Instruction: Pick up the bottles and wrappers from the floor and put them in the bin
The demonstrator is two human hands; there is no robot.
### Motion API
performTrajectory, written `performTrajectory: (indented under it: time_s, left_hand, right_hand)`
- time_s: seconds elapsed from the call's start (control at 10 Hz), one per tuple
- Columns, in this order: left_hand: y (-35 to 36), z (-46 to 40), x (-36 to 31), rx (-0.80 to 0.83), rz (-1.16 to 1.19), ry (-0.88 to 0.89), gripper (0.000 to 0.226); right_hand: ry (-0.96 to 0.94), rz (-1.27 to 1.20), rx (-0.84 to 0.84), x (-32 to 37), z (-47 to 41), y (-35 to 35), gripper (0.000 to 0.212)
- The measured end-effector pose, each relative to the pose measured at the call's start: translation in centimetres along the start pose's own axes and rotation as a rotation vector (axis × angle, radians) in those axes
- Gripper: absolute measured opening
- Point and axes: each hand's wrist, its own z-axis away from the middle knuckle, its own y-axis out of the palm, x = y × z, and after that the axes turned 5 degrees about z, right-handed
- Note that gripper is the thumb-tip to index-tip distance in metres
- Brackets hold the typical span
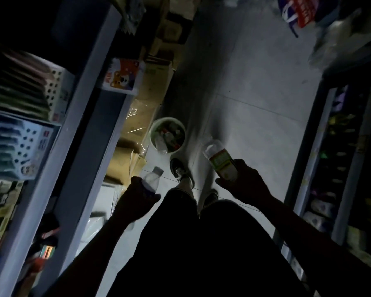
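Bottles sit in both hands above the pale tiled floor [255,86] of a dim, narrow aisle. At far left a shelf unit [90,86] carries perforated white baskets [24,144] packed with flat items too blurred to read. Cardboard boxes [144,97] line its foot along the floor. The left hand [135,200] has its grip curled round a small clear bottle with a pale cap [151,179], cap pointing up the aisle. Ahead of it, just beside the boxes, stands a round white bin [153,127] on the floor; inside lie a clear bottle and other bits of litter, some with red, tumbled together. A dark shoe [179,170] is planted just below the bin. The right hand [242,185] holds its grip closed round a larger bottle with a green label [220,159], tilted towards the bin. At far right, another shelf [338,146] holds dim packaged goods.
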Motion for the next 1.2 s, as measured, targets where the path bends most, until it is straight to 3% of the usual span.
performTrajectory:
  time_s: [0.3, 0.4, 0.5, 0.6, 0.7, 0.9, 1.0, 1.1, 1.2]
  left_hand:
    - [1.0, -21.2, -4.9, -0.05, 0.318, -0.349, 0.108]
    - [3.2, -26.8, -4.1, -0.053, 0.286, -0.386, 0.11]
    - [6.4, -34.7, -1.8, -0.008, 0.309, -0.391, 0.102]
    - [8.7, -40.2, -0.3, -0.026, 0.278, -0.425, 0.112]
    - [12.1, -46.5, 1.5, -0.092, 0.043, -0.423, 0.121]
    - [16.1, -53.3, 2.7, -0.12, -0.224, -0.329, 0.119]
    - [17.2, -54.0, 3.1, -0.08, -0.212, -0.309, 0.12]
    - [17.5, -53.0, 3.0, -0.117, -0.191, -0.232, 0.095]
    - [16.7, -51.4, 2.2, -0.152, -0.199, -0.187, 0.078]
  right_hand:
    - [0.104, -0.051, 0.208, 4.9, -15.6, 5.7, 0.085]
    - [0.067, -0.025, 0.265, 4.8, -21.1, 8.2, 0.095]
    - [0.053, 0.013, 0.342, 3.9, -29.9, 13.2, 0.09]
    - [0.055, 0.02, 0.359, 3.7, -35.4, 16.2, 0.086]
    - [0.04, 0.045, 0.38, 3.0, -42.3, 20.6, 0.075]
    - [-0.048, -0.012, 0.336, 2.2, -49.2, 27.8, 0.087]
    - [-0.081, 0.023, 0.363, 2.0, -49.9, 29.2, 0.092]
    - [-0.196, 0.11, 0.356, 1.3, -49.2, 29.4, 0.091]
    - [-0.189, 0.17, 0.347, 1.4, -48.1, 28.2, 0.092]
